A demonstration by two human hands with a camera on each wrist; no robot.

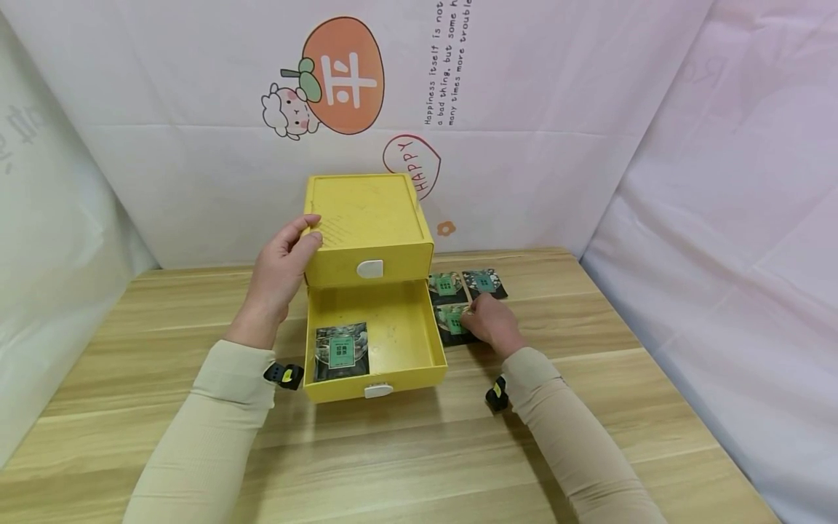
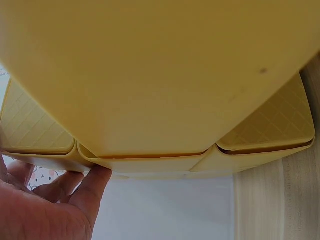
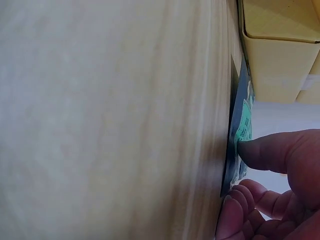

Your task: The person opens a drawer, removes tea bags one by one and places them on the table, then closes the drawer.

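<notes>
A yellow two-drawer box (image 1: 366,211) stands on the table with its lower drawer (image 1: 399,335) pulled out. In that drawer, toward the left, lies a dark square sachet (image 1: 341,353) with a green label. My left hand (image 1: 278,273) rests its fingertips on the box's upper left edge; the left wrist view has its fingers (image 2: 92,187) against that edge. To the right of the box, my right hand (image 1: 494,324) pinches the near sachet (image 1: 453,325). Its thumb (image 3: 260,151) lies on the green label while the other fingers meet the sachet's edge.
Two more dark sachets lie behind my right hand, a green-labelled one (image 1: 447,287) beside the box and a bluish-labelled one (image 1: 485,282) farther right. The upper drawer (image 1: 340,268) is closed. White printed cloth (image 1: 524,182) hangs behind the wooden table (image 1: 366,466).
</notes>
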